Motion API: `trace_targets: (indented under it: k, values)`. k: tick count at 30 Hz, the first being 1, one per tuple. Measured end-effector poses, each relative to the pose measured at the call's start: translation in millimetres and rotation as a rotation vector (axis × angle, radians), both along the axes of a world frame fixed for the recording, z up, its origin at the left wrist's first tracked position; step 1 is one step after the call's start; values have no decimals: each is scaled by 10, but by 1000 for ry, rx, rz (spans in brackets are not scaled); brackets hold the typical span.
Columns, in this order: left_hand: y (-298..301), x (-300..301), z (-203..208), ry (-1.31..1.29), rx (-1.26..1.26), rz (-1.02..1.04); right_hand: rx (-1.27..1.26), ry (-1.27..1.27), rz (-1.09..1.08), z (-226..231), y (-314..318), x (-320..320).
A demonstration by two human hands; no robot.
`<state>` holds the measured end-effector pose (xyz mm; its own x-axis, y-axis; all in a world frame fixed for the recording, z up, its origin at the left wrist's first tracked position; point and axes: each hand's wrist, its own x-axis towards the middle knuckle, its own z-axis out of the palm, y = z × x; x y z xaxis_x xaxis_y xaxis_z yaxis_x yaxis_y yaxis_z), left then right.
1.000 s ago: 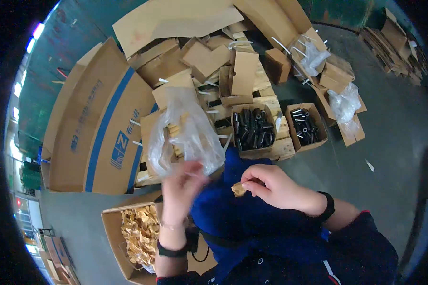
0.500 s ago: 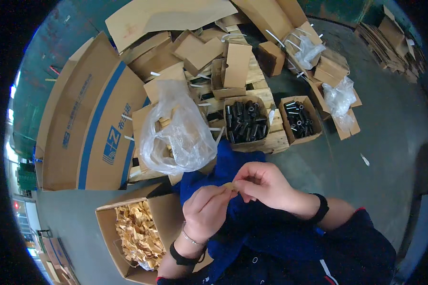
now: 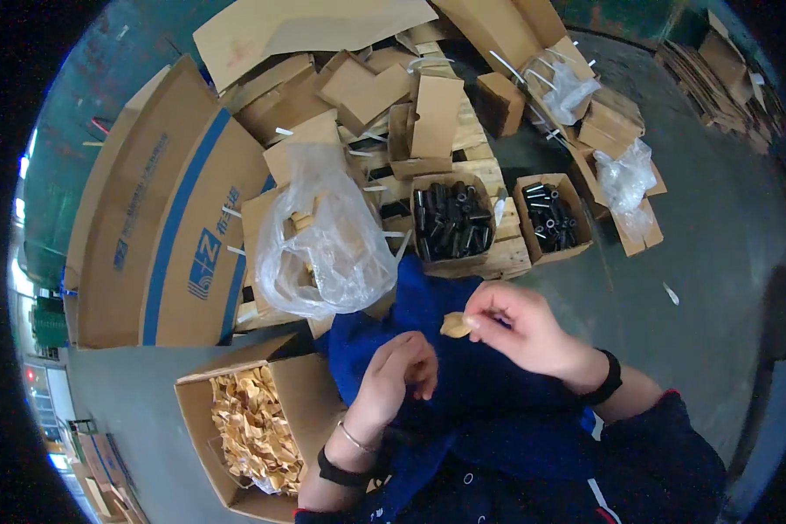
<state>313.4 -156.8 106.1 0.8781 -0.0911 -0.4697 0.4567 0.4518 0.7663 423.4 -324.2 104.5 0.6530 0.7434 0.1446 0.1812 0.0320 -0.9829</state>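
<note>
A dim room surrounds me, with a green wall at the far side and a grey floor [image 3: 707, 227] stretching to the right. On the floor ahead lies a wooden pallet [image 3: 479, 155], strewn with loose cardboard and white strips. A big carton [image 3: 168, 223] with blue stripes leans along the left (its edges bow, as they do through a fisheye lens). Far right is a stack of flattened cardboard [image 3: 716, 87].

Near left, close by my left arm, an open box [image 3: 306, 410] holds a thick heap of crumpled tan scraps [image 3: 253, 424]. A clear plastic bag [image 3: 349, 271] lies on the pallet's near left part. To its right, two smaller boxes, one on the pallet [image 3: 458, 267] and one just beside it [image 3: 563, 255], are well filled with black tubes [image 3: 452, 218].

My left hand [image 3: 402, 367] is over my blue lap, fingers released and loosely curled, with nothing showing in them. My right hand [image 3: 520, 327] pinches one small tan piece [image 3: 453, 325] between thumb and finger, above my lap, apart from the left hand.

I judge the handling to be midway through this single piece, with plenty left in the heap; how many are finished, I can't tell.
</note>
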Motion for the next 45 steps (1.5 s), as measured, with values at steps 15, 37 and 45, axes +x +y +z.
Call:
trace_targets:
  k: [15,37,45]
  values:
    - [-276,202,104,2,-85,421,95,-646,28,176,41,-157]
    - [-135,100,117,-287,-277,296,-32,-80,22,117,43,-78]
    - [-115,163,69,-127,-306,368,-199,-651,187,189,105,-141]
